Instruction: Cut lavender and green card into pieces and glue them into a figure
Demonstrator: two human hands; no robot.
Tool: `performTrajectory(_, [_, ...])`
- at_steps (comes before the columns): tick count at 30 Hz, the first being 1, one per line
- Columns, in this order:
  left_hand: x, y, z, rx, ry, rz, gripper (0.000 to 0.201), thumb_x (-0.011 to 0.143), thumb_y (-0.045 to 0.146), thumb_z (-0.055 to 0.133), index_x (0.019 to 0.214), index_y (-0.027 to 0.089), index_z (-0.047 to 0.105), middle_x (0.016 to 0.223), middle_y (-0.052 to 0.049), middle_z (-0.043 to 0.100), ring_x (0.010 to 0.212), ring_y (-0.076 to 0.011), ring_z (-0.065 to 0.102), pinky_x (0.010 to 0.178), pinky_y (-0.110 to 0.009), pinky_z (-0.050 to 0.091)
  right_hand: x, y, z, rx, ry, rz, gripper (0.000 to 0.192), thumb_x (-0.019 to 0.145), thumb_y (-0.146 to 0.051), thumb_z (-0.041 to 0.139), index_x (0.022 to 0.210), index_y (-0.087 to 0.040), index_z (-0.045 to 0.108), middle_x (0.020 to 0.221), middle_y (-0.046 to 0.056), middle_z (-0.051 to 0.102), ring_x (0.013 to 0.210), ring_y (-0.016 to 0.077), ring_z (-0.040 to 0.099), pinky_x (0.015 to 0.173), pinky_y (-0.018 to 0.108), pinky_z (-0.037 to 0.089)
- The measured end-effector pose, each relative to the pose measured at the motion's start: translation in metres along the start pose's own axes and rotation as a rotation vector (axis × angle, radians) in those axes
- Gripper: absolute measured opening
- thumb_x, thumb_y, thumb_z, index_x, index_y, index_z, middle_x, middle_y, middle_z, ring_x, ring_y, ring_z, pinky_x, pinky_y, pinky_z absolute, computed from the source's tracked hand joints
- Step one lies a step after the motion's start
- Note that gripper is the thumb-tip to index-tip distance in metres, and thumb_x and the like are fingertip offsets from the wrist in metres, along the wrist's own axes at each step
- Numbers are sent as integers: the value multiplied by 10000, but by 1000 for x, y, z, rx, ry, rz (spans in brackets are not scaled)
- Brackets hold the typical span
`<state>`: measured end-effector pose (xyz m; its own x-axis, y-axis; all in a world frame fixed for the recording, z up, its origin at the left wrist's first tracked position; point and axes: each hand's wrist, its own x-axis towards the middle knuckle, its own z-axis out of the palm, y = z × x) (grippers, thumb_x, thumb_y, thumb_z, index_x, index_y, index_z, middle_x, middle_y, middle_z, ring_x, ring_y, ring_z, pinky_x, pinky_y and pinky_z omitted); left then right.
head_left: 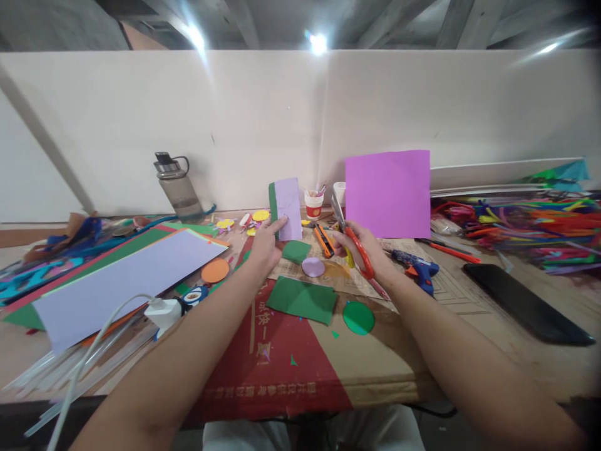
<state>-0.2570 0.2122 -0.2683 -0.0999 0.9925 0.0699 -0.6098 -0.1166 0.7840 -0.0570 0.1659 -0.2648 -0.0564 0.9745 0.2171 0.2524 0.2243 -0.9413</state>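
Near the bench's front edge lie a green sheet (302,299) and green disc (358,317); above them our left hand (267,245) pinches a lilac-and-green paper strip (285,208) upright, while our right hand (362,243) grips red-handled scissors (350,237), blades apart just beside the strip, before a purple sheet (387,193) at the back edge
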Motion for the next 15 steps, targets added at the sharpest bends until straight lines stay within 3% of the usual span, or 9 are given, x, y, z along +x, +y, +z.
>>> performTrajectory(6, [0, -8, -6, 81, -71, -35, 369, 558, 173, 841, 900, 156, 701, 859, -41, 750, 769, -174, 689, 752, -313, 570, -3, -6, 3, 26, 2, -30, 440, 761, -593, 641, 927, -194, 562, 692, 9, 626, 586, 143, 613, 586, 280, 522])
performTrajectory(12, [-5, -16, -6, 189, -159, -68, 437, 472, 272, 903, 847, 144, 720, 819, -42, 746, 765, -182, 683, 724, -292, 553, 1, 3, 6, 88, 23, -35, 479, 784, -595, 601, 1022, -181, 577, 696, 8, 615, 565, 137, 579, 571, 275, 485])
performTrajectory(15, [-6, -15, -5, 219, -145, -73, 435, 458, 292, 909, 825, 152, 722, 779, -33, 740, 716, -182, 673, 674, -291, 544, 8, 16, 3, -45, 57, -82, 511, 795, -590, 588, 1114, -192, 564, 769, 13, 627, 607, 137, 558, 572, 264, 463])
